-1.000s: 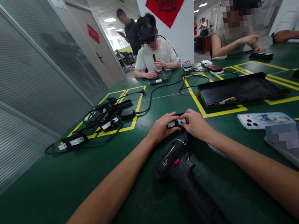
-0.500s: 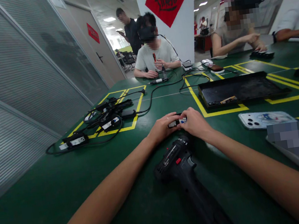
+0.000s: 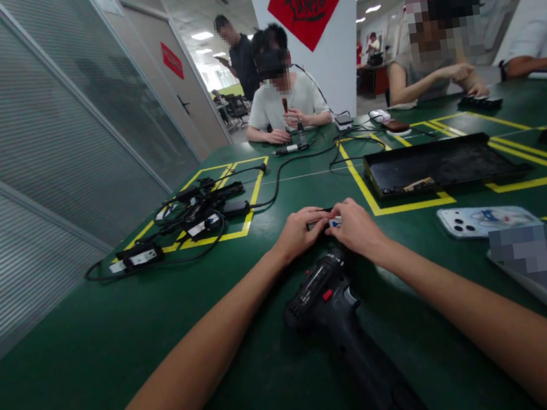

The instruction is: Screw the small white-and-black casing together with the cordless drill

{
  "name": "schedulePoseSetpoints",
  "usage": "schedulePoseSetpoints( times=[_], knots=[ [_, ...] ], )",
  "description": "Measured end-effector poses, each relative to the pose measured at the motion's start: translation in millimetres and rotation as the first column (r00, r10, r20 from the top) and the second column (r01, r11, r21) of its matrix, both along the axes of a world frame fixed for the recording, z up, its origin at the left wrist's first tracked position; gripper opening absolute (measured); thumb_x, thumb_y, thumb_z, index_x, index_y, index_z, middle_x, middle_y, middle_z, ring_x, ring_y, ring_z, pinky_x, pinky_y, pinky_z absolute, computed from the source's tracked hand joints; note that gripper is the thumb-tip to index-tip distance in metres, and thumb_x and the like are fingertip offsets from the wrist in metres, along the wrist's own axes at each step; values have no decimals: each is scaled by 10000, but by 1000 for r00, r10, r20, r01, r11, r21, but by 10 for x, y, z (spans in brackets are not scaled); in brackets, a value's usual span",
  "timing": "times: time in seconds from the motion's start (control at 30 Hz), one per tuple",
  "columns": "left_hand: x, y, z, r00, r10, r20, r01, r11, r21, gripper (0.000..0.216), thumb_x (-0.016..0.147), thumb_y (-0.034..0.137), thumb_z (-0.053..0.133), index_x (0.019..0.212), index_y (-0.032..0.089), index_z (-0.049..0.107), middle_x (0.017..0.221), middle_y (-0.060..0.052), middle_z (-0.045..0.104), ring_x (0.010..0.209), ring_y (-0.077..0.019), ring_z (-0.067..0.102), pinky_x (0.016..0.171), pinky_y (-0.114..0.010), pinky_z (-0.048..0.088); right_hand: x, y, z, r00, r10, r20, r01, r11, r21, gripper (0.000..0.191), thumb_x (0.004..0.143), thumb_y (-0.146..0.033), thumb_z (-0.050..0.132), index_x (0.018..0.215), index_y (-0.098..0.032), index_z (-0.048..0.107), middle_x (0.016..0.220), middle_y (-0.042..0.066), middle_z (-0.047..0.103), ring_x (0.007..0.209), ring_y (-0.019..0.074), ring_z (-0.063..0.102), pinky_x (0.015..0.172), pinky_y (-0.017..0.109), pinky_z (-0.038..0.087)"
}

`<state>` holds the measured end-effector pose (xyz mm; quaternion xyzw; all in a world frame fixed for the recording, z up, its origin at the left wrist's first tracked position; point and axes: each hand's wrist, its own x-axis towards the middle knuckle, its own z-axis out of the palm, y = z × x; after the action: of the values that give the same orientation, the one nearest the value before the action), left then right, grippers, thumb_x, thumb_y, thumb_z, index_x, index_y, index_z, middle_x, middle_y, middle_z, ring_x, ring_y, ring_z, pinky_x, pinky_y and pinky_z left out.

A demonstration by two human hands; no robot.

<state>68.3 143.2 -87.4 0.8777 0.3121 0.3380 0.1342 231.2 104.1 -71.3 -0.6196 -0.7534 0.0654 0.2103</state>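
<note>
Adapter (image 3: 323, 223) pinched between left hand (image 3: 298, 232), right hand (image 3: 357, 229)

Both forearms stretch forward, converging — left hand (image 3: 300, 232) and right hand (image 3: 357, 227) meet knuckle to knuckle, palms down, fingers curled inward in a pinching grip — thumbs tucked under, wrists low.

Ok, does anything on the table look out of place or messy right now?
Nothing damaged or spilled. The left hand and right hand hold a small black part together. The power drill lies on its side below them, and the cables at left sit in a loose tangle.
</note>
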Motion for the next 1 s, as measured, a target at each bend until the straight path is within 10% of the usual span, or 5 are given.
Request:
schedulePoseSetpoints(
  times=[1.0],
  knots=[
    [-37, 5, 75, 996, -89, -2, 89, 994, -67, 259, 779, 176, 536, 1014, 200, 643, 1033, -43, 663, 1009, -174, 586, 932, -336, 452, 34, -18, 26, 1000, 12, -26, -12, 1000, -7, 260, 875, -323, 564, 1074, -155, 575, 1109, 62, 590, 927, 190, 598, 787, 390, 504]
  ],
)
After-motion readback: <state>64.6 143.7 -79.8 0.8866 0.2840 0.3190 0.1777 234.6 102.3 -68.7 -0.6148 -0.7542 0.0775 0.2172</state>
